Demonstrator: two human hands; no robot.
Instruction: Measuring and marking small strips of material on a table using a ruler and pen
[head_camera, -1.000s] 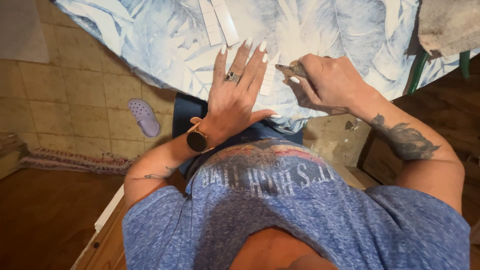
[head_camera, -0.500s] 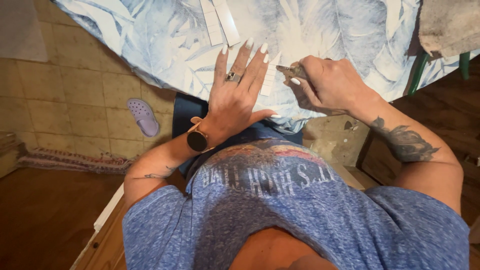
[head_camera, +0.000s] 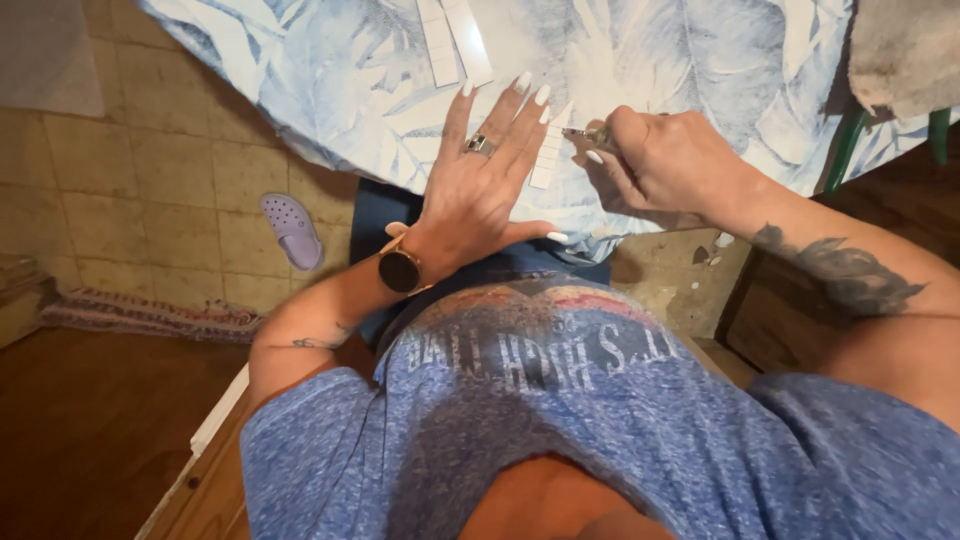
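Observation:
My left hand (head_camera: 483, 180) lies flat, fingers spread, on a table covered with a blue and white leaf-pattern cloth (head_camera: 330, 70). It wears a ring and long white nails, with a watch (head_camera: 400, 270) on the wrist. A white strip of small tabs (head_camera: 547, 158) lies just right of its fingers. My right hand (head_camera: 665, 165) is closed around a small metal tool (head_camera: 585, 133), whose tip points at the top of that strip. Two more white strips (head_camera: 455, 40) lie further back on the cloth.
A lilac clog (head_camera: 291, 229) lies on the tiled floor at the left, near a striped rug (head_camera: 140, 318). A grey cloth (head_camera: 905, 55) sits at the table's right end, with green legs (head_camera: 845, 150) under it. Wooden furniture (head_camera: 770, 300) stands at my right.
Both hands stay in nearly the same place; my right hand with the tool has shifted very slightly beside the strip.

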